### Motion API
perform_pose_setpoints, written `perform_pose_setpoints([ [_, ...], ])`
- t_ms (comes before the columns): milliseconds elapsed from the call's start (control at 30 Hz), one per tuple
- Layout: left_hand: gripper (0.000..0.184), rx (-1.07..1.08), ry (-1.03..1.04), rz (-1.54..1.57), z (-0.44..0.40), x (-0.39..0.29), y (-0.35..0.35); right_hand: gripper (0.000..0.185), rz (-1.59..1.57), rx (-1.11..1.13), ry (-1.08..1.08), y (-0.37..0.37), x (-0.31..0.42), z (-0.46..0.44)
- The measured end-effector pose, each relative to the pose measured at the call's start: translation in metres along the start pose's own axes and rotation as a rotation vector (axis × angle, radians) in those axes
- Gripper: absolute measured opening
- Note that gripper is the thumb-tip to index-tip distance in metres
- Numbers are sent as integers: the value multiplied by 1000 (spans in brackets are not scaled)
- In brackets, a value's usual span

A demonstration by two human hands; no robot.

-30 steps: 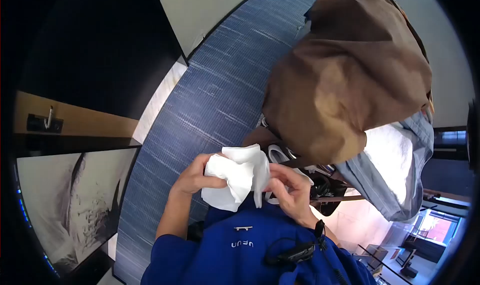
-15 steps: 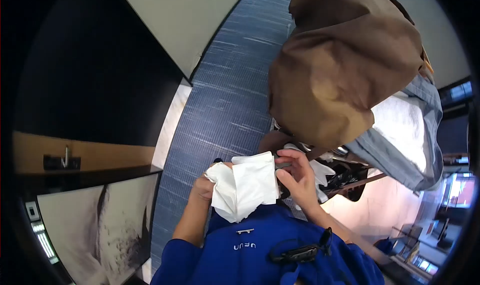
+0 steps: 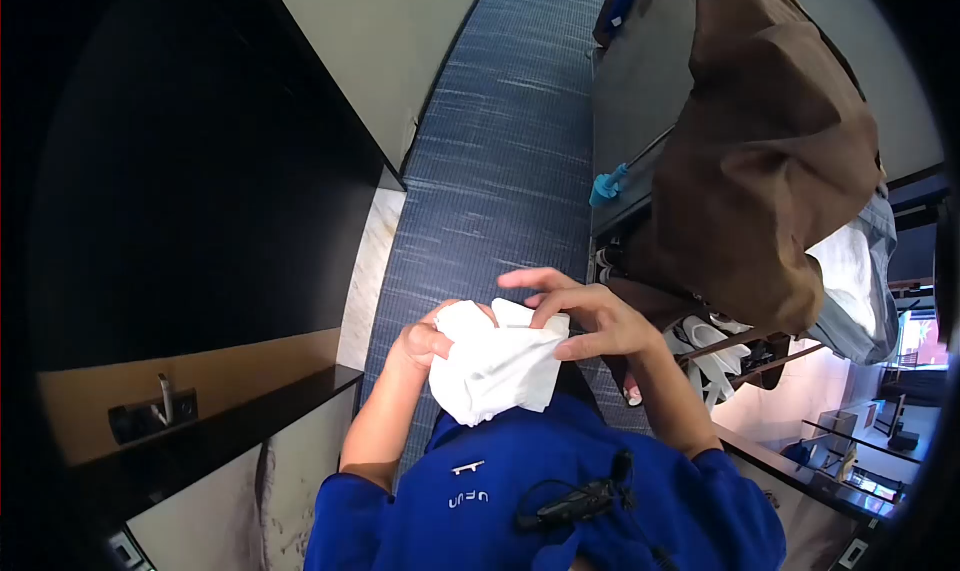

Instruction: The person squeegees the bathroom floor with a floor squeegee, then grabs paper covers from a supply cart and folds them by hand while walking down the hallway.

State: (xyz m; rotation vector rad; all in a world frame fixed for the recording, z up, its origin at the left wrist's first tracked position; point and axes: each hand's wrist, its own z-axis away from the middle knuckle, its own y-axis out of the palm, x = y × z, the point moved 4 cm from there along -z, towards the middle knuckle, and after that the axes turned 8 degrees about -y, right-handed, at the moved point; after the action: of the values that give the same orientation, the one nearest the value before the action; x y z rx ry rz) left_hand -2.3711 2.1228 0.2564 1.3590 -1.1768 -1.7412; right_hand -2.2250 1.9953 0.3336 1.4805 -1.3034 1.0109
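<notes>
In front of my chest is a loosely folded wad of white tissues [image 3: 500,371]. They look like soft paper, with several layers and uneven edges. My left hand [image 3: 428,341] grips the left side, its thumb lying on top and its other fingers hidden behind. At the upper right corner, my right hand [image 3: 595,321] has its thumb and a bent finger on the layers, while another finger stretches out over the floor. A black clip-on device [image 3: 575,506] with a cable lies on my blue shirt [image 3: 430,511].
A cart on the right carries a brown fabric cover [image 3: 760,171], grey-blue cloth [image 3: 865,311] and white items [image 3: 715,346] lower down. A light-blue tool head [image 3: 607,186] sticks out beyond it. Blue carpet [image 3: 480,201] runs ahead, with a dark panel [image 3: 200,181] and metal handle [image 3: 166,401] at left.
My right hand has come onto the tissues from beside them. The view has turned, so the cart and brown cover appear farther right and the light-blue tool head shows.
</notes>
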Motion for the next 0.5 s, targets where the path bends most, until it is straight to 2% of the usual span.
perform_pose_setpoints([
  [100,54,38,-43,-17,-1,-26,-14,28,-127,115,109,-4,-12,-29],
  [267,56,59,-112,-10,-16,-63,-44,20,-52,281,27,-38,-30,-68],
  [367,56,45,-181,-3,-33,-98,-59,19,-206,269,-10,-66,-48,-93],
  [500,53,48,-245,-47,-84,-172,-76,16,-247,190,-107,-123,-56,-136],
])
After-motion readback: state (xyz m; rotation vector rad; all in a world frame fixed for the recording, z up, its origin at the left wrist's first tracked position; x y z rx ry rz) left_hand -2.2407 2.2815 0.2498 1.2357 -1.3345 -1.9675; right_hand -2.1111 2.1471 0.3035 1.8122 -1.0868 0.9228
